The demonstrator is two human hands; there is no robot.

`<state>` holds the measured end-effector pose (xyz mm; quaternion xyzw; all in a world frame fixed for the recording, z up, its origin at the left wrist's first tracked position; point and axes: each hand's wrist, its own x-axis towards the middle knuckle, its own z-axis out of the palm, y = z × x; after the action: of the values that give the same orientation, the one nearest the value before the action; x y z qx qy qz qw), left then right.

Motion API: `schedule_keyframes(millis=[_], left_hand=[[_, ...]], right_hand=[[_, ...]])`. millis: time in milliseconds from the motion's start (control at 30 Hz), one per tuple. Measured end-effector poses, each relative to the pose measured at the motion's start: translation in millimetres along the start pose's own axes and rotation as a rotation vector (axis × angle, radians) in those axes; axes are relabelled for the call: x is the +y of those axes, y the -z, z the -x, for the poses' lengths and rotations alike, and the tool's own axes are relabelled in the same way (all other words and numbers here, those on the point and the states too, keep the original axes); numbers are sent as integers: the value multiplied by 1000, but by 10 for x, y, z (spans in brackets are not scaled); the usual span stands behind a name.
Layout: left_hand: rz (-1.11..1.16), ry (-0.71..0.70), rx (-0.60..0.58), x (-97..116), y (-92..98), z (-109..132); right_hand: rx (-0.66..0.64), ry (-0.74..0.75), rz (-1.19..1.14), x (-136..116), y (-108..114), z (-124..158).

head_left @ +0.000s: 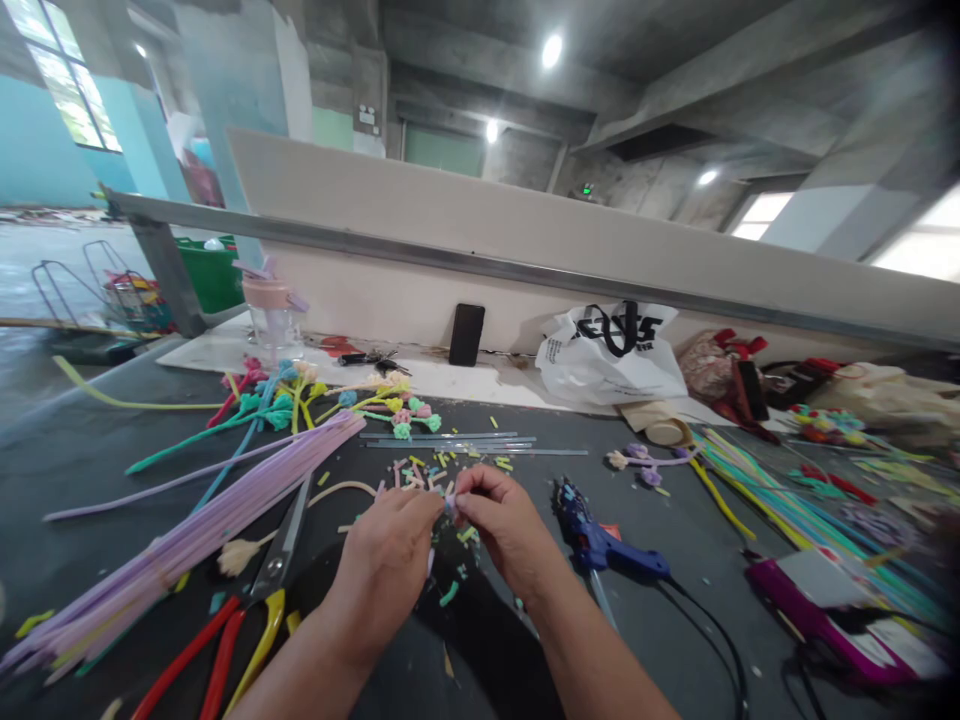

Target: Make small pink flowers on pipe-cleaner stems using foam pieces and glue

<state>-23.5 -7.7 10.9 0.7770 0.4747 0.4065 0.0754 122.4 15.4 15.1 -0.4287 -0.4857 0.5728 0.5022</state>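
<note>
My left hand (391,550) and my right hand (506,525) meet over the dark tabletop, fingertips pinched together. Between them is a small lilac fuzzy piece (451,504), apparently pipe cleaner; the fingers hide most of it. Short cut scraps (439,470) of pipe cleaner lie around and beyond the fingertips. Left of my left hand lie scissors (274,572) with red and yellow handles, beside a cream pipe-cleaner flower (240,556). A long bundle of lilac and pink pipe cleaners (225,520) stretches across the left side. To the right of my right hand rests a blue glue gun (611,550).
Clear glue sticks (480,443) and colourful pipe-cleaner flowers (274,410) lie farther back. A phone (466,335) leans against the back panel, between a lidded cup (271,310) and a white bag (611,360). At right are a purple device (825,620) and more pipe cleaners (780,500).
</note>
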Motion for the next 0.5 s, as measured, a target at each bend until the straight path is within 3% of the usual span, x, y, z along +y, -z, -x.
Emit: schedule_keyframes(millis=[267,367,500], left_hand=[[154,113,-16,-34,-52,-3],[362,307,-12,-37,-79,-34],[931,694,-121,-4,-84,-89]], right_hand=[[-30,-4,-123,-56,-7,21],[-2,26,-156,-63,12,35],[61,81,-140,-49,20,46]])
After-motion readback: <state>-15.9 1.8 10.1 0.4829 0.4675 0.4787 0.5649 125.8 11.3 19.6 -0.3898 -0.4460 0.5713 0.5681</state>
